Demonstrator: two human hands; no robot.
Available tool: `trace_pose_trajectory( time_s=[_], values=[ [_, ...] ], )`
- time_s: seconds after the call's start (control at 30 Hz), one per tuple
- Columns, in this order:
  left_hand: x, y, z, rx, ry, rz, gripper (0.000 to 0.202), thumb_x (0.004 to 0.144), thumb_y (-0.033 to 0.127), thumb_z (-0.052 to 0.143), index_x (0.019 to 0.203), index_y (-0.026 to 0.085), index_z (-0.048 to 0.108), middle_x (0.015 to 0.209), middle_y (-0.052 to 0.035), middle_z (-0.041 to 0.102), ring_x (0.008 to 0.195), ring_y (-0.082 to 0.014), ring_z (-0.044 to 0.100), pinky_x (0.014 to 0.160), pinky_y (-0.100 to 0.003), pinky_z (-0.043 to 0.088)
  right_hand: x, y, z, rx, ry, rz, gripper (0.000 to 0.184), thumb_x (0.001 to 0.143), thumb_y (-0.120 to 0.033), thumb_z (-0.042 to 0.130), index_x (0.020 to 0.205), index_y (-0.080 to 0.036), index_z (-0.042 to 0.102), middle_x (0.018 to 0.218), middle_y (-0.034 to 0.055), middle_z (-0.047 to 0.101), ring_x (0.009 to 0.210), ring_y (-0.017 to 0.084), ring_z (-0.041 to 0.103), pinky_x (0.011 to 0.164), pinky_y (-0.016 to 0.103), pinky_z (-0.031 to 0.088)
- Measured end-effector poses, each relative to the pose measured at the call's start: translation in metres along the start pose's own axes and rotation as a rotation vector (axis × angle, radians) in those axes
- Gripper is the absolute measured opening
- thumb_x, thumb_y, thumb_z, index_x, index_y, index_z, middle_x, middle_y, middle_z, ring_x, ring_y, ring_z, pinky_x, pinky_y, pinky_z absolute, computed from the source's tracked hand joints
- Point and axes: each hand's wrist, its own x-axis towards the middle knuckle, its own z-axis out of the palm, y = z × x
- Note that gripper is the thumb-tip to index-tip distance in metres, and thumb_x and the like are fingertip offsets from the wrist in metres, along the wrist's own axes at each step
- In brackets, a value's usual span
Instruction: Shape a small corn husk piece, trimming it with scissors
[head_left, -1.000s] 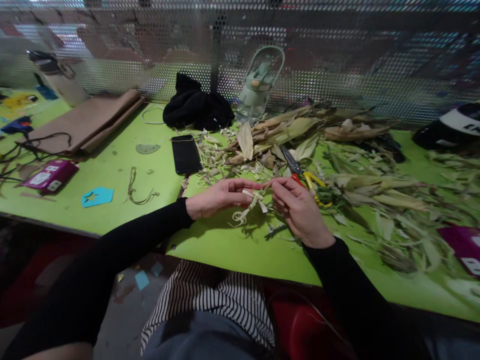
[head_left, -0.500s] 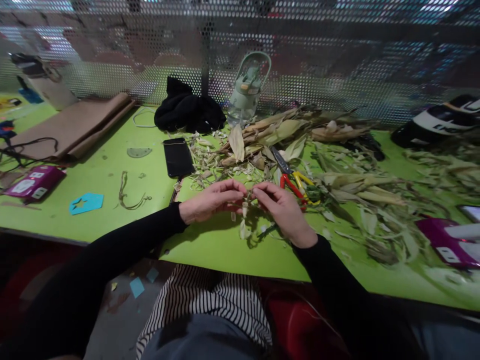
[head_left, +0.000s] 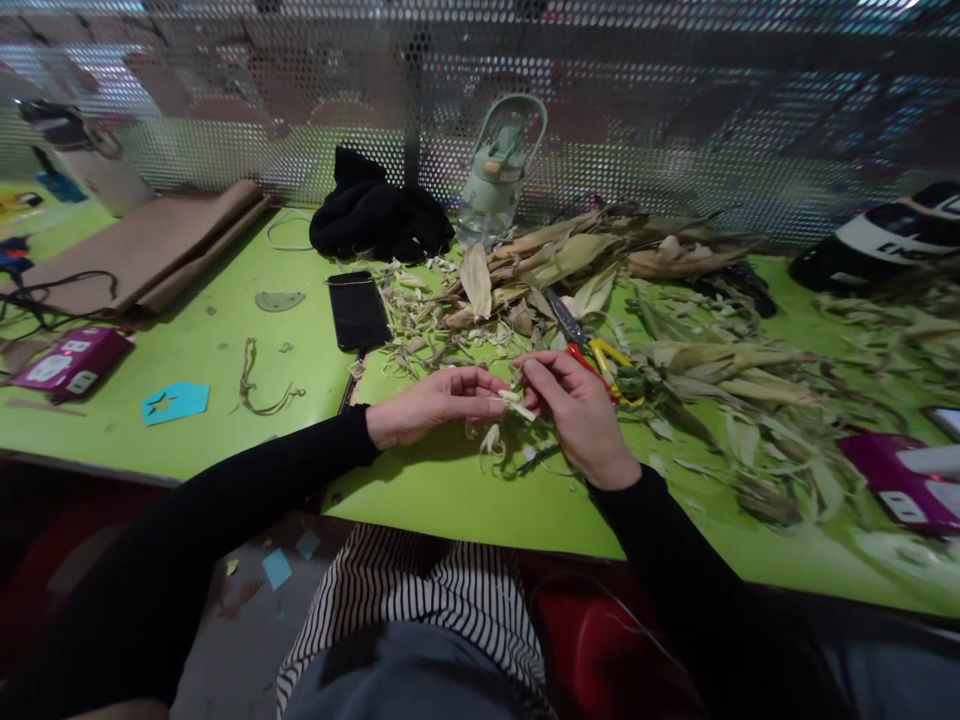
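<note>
Between my fingertips is a small pale bundle of corn husk strips [head_left: 517, 404], held above the green table. My left hand [head_left: 442, 402] pinches its left side between thumb and fingers. My right hand [head_left: 574, 410] is closed on the other side, thumb against forefinger. Just below hangs or lies a curled pale husk strip [head_left: 491, 440]; whether it joins the bundle I cannot tell. Beyond my right hand lie scissors [head_left: 574, 325] with red and yellow handles, partly covered by the hand. Dried corn husks [head_left: 555, 265] are heaped behind, with small scraps around them.
A black phone [head_left: 358, 312], a black cloth [head_left: 379, 215] and a green-lidded bottle [head_left: 491, 180] stand or lie toward the back. More husks [head_left: 735, 375] spread to the right, near a purple box [head_left: 900, 480]. At left are a twisted cord [head_left: 255, 390] and a blue paper tag [head_left: 176, 402].
The husk bundle, hanging upright before, is now tilted sideways between my fingers. My right hand has turned slightly and its fingers have shifted along the bundle.
</note>
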Motion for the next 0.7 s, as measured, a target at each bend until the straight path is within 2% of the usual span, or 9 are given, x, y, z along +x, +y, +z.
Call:
trace_pose_trajectory(
  time_s=[0.1, 0.2, 0.27, 0.37, 0.47, 0.6, 0.7],
  values=[
    [0.0, -0.001, 0.0, 0.012, 0.005, 0.025, 0.028, 0.077, 0.026, 0.082, 0.092, 0.013, 0.062, 0.076, 0.0031, 0.063, 0.061, -0.0042, 0.053, 0.064, -0.022, 0.043, 0.003, 0.0, -0.005, -0.142, 0.017, -0.055, 0.027, 0.087, -0.047, 0.068, 0.101, -0.024, 0.071, 0.086, 0.0009, 0.067, 0.067, 0.012, 0.057, 0.061, 0.026, 0.05],
    [0.0, -0.001, -0.002, -0.005, 0.022, 0.026, 0.026, 0.079, 0.027, 0.08, 0.09, 0.013, 0.06, 0.083, -0.0009, 0.069, 0.064, -0.0051, 0.056, 0.065, -0.022, 0.044, 0.01, -0.005, -0.025, -0.356, 0.178, -0.144, 0.035, 0.086, -0.043, 0.068, 0.116, -0.025, 0.067, 0.117, 0.0073, 0.068, 0.09, 0.019, 0.064, 0.076, 0.033, 0.055],
    [0.001, 0.0, -0.003, -0.014, 0.032, -0.002, 0.025, 0.081, 0.026, 0.079, 0.089, 0.013, 0.059, 0.087, -0.0037, 0.072, 0.07, -0.007, 0.061, 0.065, -0.021, 0.043, 0.015, -0.01, -0.044, -0.537, 0.268, -0.121, 0.032, 0.088, -0.041, 0.063, 0.112, -0.021, 0.066, 0.113, 0.0103, 0.07, 0.089, 0.022, 0.066, 0.075, 0.036, 0.055],
    [0.003, 0.0, -0.005, -0.017, 0.048, -0.044, 0.022, 0.082, 0.022, 0.078, 0.089, 0.013, 0.059, 0.085, -0.0043, 0.072, 0.072, -0.0076, 0.064, 0.064, -0.021, 0.042, 0.021, -0.018, -0.068, -0.917, 0.215, 0.015, 0.025, 0.087, -0.036, 0.06, 0.103, -0.018, 0.065, 0.095, 0.0119, 0.073, 0.081, 0.026, 0.067, 0.075, 0.04, 0.054],
    [0.003, 0.0, -0.006, -0.002, 0.057, -0.039, 0.019, 0.084, 0.019, 0.076, 0.091, 0.013, 0.059, 0.085, -0.0046, 0.072, 0.068, -0.0061, 0.061, 0.063, -0.021, 0.041, 0.027, -0.024, -0.074, -1.195, 0.132, 0.189, 0.032, 0.088, -0.037, 0.06, 0.108, -0.012, 0.064, 0.094, 0.0168, 0.073, 0.084, 0.031, 0.069, 0.076, 0.042, 0.053],
    [0.004, 0.0, -0.007, 0.018, 0.067, 0.009, 0.015, 0.086, 0.016, 0.072, 0.091, 0.013, 0.059, 0.085, -0.0049, 0.072, 0.07, -0.007, 0.063, 0.063, -0.021, 0.041, 0.038, -0.025, -0.069, -1.369, 0.04, 0.249, 0.039, 0.087, -0.033, 0.059, 0.115, -0.007, 0.062, 0.103, 0.0237, 0.072, 0.093, 0.035, 0.069, 0.08, 0.043, 0.051],
    [0.005, 0.002, -0.01, 0.013, 0.078, 0.059, 0.014, 0.085, 0.016, 0.072, 0.09, 0.013, 0.059, 0.084, -0.0047, 0.072, 0.072, -0.0079, 0.065, 0.064, -0.022, 0.042, 0.049, -0.023, -0.069, -1.354, 0.043, 0.298, 0.033, 0.077, -0.029, 0.067, 0.104, -0.01, 0.066, 0.099, 0.0235, 0.072, 0.094, 0.037, 0.069, 0.078, 0.042, 0.049]
  ],
)
